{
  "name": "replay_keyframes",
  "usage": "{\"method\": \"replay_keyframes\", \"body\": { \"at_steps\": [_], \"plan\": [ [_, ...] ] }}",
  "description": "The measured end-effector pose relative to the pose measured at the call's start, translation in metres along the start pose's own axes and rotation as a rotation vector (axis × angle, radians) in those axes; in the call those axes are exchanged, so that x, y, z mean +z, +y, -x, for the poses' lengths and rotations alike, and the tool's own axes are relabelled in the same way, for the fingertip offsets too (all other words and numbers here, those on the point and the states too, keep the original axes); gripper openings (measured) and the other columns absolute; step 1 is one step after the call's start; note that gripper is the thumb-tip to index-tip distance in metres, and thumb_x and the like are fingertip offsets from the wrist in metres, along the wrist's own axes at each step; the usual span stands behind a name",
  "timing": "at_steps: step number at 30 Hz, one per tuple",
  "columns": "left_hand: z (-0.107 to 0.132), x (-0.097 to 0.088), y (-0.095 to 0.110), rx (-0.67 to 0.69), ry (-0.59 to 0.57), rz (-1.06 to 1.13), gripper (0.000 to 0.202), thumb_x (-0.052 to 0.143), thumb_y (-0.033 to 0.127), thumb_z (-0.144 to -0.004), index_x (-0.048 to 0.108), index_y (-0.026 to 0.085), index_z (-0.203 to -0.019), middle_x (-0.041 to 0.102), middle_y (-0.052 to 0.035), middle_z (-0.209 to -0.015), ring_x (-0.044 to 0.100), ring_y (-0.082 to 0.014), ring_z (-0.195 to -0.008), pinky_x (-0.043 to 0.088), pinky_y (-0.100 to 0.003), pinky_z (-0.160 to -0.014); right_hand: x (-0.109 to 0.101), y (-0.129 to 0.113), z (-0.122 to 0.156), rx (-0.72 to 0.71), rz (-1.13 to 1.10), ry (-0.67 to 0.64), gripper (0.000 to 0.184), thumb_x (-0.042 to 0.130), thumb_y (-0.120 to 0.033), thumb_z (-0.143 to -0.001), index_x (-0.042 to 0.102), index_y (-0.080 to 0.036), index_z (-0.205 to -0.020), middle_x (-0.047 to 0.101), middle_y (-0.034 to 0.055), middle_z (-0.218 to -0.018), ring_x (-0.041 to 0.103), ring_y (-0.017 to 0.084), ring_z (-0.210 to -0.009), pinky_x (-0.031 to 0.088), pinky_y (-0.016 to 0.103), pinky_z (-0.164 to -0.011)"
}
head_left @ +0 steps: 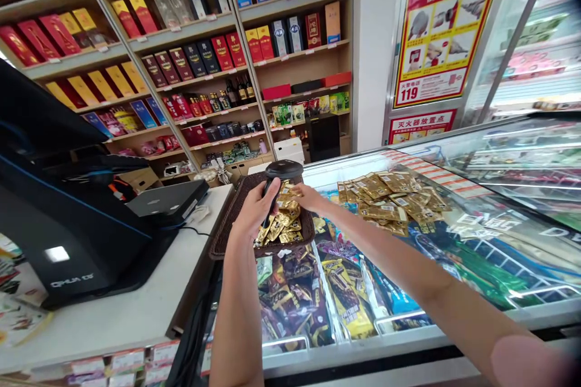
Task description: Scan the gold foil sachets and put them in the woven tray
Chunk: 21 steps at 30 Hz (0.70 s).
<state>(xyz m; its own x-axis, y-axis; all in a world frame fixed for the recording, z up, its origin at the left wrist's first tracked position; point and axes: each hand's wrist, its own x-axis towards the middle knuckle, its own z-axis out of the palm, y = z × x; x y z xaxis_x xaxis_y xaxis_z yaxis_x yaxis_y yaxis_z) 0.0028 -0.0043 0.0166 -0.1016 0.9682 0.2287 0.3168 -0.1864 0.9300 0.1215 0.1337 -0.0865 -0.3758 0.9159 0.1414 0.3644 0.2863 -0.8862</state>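
My left hand is wrapped round the handle of a black handheld barcode scanner, its head above a brown woven basket. Inside the basket lie many gold foil packets. My right hand reaches over the basket's right side, fingertips at the gold packets; whether it pinches one is hard to make out. To the right, a loose pile of similar gold packets rests on the glass freezer top.
A black point-of-sale terminal and a dark flat box stand on the white counter at left. Under the freezer glass are wrapped ice creams. Shelves of boxed bottles line the wall behind; a red poster hangs at right.
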Motion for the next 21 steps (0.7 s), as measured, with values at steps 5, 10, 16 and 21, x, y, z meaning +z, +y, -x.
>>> {"method": "replay_keyframes", "body": {
  "at_steps": [5, 10, 16, 21],
  "plan": [
    [0.004, -0.003, 0.007, -0.037, 0.021, -0.004, 0.052, 0.060, 0.071, -0.076, 0.050, 0.020, -0.073, 0.048, 0.0038, -0.055, 0.042, -0.0082, -0.044, 0.029, -0.021, -0.040, -0.005, 0.022, -0.010, -0.161, 0.333, 0.074, 0.037, 0.054, -0.015, -0.088, 0.061, -0.014, -0.124, 0.055, 0.0137, -0.130, 0.053, 0.023, -0.121, 0.039, 0.031, -0.104],
    [0.002, -0.011, 0.005, -0.069, 0.045, -0.009, 0.053, 0.060, 0.074, -0.073, 0.053, 0.021, -0.077, 0.051, 0.0033, -0.055, 0.045, -0.0100, -0.044, 0.028, -0.021, -0.038, -0.105, 0.090, -0.002, 0.161, 0.656, 0.338, 0.046, 0.053, -0.030, -0.091, 0.057, -0.010, -0.132, 0.046, 0.0212, -0.141, 0.041, 0.030, -0.133, 0.029, 0.040, -0.112],
    [-0.005, -0.009, -0.003, -0.073, 0.010, -0.029, 0.052, 0.060, 0.073, -0.074, 0.052, 0.021, -0.076, 0.051, 0.0035, -0.056, 0.044, -0.0098, -0.044, 0.027, -0.021, -0.039, -0.195, 0.158, 0.020, 0.597, 0.669, 0.585, 0.051, 0.046, -0.038, -0.095, 0.054, -0.007, -0.134, 0.040, 0.0283, -0.146, 0.032, 0.040, -0.138, 0.029, 0.054, -0.107],
    [-0.007, 0.002, -0.004, -0.070, 0.003, -0.035, 0.052, 0.061, 0.072, -0.074, 0.050, 0.021, -0.076, 0.051, 0.0036, -0.057, 0.044, -0.0094, -0.044, 0.028, -0.021, -0.039, -0.192, 0.167, 0.023, 0.515, 0.578, 0.541, 0.045, 0.060, -0.024, -0.087, 0.056, -0.008, -0.128, 0.046, 0.0290, -0.138, 0.036, 0.038, -0.135, 0.029, 0.054, -0.105]
  ]
}}
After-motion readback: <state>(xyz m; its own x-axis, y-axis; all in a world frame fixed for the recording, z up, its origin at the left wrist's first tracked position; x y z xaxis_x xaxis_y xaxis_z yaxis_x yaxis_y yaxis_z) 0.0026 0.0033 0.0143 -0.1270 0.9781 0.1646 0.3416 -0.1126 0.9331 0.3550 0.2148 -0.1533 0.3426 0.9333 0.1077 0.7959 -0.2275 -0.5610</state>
